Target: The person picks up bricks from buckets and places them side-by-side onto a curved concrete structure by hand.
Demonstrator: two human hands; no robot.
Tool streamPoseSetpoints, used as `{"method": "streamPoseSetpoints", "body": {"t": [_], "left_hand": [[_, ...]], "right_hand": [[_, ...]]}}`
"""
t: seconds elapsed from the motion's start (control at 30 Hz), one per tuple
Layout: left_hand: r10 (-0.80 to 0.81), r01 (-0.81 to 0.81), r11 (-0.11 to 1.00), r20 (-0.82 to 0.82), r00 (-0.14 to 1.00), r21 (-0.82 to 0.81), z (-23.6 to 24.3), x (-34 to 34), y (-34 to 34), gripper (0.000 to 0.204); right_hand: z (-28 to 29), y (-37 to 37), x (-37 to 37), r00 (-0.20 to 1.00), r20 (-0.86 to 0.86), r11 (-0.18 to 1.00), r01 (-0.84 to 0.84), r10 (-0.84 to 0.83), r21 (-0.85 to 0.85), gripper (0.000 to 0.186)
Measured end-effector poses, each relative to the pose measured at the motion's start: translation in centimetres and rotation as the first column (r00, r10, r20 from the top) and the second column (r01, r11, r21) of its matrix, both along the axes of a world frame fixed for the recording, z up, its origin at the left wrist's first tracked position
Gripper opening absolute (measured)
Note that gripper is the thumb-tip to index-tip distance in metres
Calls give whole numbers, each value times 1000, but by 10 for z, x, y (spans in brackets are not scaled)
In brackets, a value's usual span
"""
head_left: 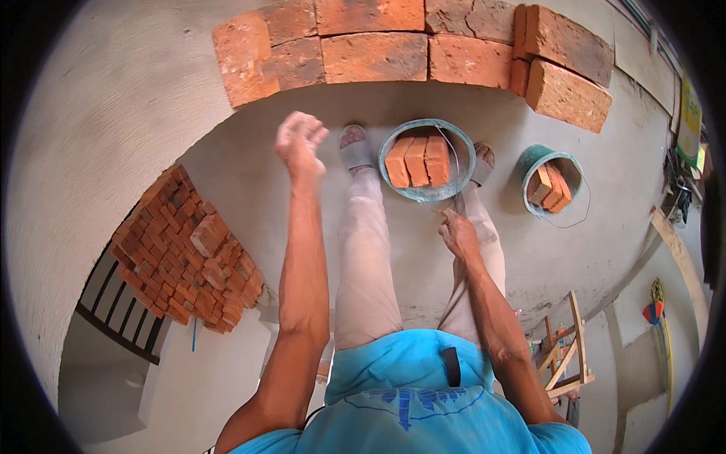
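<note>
My left hand [300,145] is raised, slightly blurred, near the left end of a stack of orange bricks [374,57]. Its fingers are loosely apart and nothing shows in them. Low beside the near rim of a green bucket [389,181], my right hand [458,236] has its fingers closed. A thin strip shows at its fingertips, too small to name. Several bricks [415,160] stand side by side in this bucket, which sits between my feet and has a wire handle [455,151].
A second green bucket [533,160] with bricks stands to the right. A large brick pile [185,250] lies at the left, by a dark railing [121,306]. At the lower right is a wooden frame [572,344]. A plastered wall [113,113] curves along the left.
</note>
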State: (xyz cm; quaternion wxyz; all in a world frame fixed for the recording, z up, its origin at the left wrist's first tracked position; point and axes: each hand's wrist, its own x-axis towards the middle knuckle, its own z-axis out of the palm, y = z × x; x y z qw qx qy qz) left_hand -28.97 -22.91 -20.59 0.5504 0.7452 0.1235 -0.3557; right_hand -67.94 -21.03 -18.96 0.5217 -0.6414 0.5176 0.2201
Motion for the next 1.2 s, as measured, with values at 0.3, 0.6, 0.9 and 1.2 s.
{"method": "streamPoseSetpoints", "body": {"t": [0.3, 0.6, 0.9, 1.2], "left_hand": [[-946, 712, 318, 164, 279, 626, -71, -212, 19, 60], [-885, 658, 73, -256, 390, 750, -101, -278, -28, 73], [-814, 707, 147, -321, 484, 692, -108, -279, -29, 82], [-682, 596, 428, -191, 706, 680, -92, -290, 7, 67]], "right_hand": [[9, -3, -9, 997, -39, 993, 71, -67, 100, 36], [17, -12, -35, 985, -27, 969, 172, -170, 176, 41], [8, -17, -53, 974, -20, 956, 226, -226, 189, 42], [11, -25, -53, 962, -52, 945, 272, -267, 181, 41]]}}
